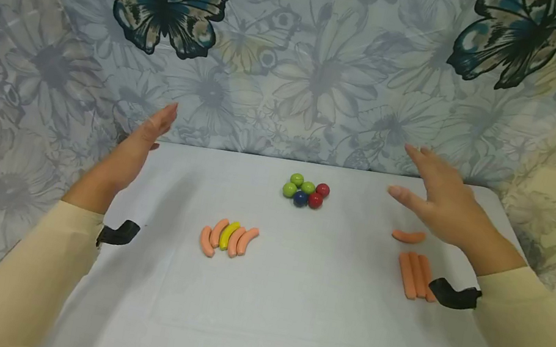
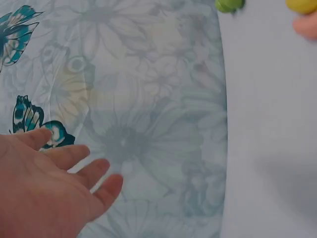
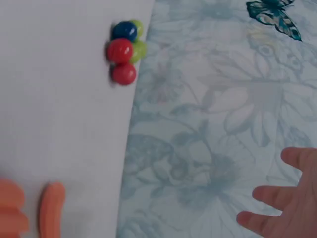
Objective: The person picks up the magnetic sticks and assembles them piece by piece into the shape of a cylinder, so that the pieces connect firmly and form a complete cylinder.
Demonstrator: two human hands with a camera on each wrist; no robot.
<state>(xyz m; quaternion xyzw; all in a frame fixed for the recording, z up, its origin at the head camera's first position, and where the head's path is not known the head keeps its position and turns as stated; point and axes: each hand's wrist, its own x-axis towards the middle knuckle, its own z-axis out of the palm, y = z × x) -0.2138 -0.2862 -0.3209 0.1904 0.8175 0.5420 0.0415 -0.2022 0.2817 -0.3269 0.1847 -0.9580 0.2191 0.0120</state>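
Observation:
My left hand (image 1: 141,137) is raised over the left edge of the table, fingers straight and nothing in it; its palm shows in the left wrist view. The right hand (image 1: 443,199) hovers above the right side with fingers spread, also holding nothing. Just below it lies a curved orange sausage-shaped piece (image 1: 408,237). Several straight orange sausage-like sticks (image 1: 415,275) lie side by side nearer me, partly behind the black wrist strap. Left of centre, curved pinkish pieces (image 1: 250,242) stand in a row with a yellow banana-shaped piece (image 1: 229,235) among them.
At the back middle sits a cluster of small balls: several green (image 1: 289,190), two red (image 1: 315,200) and one dark blue (image 1: 300,198). The white table (image 1: 254,306) ends at the back against a butterfly-print cloth (image 1: 322,82).

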